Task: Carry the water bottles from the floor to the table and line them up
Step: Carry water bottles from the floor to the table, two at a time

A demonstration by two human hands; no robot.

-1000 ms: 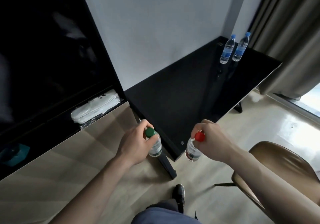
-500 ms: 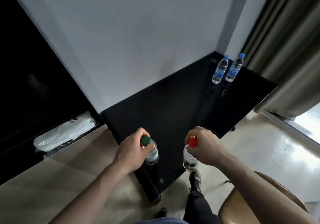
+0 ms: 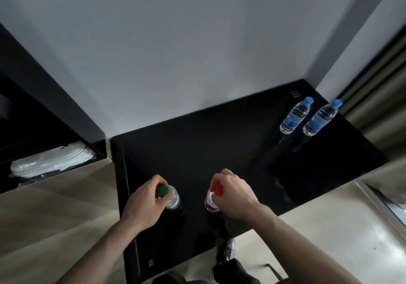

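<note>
My left hand (image 3: 144,204) grips a clear water bottle with a green cap (image 3: 172,198) by its neck. My right hand (image 3: 236,192) grips a clear bottle with a red cap (image 3: 212,201) the same way. Both bottles hang upright over the near part of the glossy black table (image 3: 219,143); whether their bases touch it I cannot tell. Two bottles with blue caps and blue labels stand upright side by side at the table's far right corner, one (image 3: 295,116) to the left of the other (image 3: 319,119).
A white wall runs behind the table. A dark cabinet on the left has a low shelf holding a white plastic-wrapped bundle (image 3: 50,163). Grey curtains (image 3: 377,99) hang at the right. My legs and a shoe (image 3: 229,248) show at the table's front edge.
I have stepped up to the table. Both hands, still holding their bottles, have moved from off the table's front corner to over its near surface.
</note>
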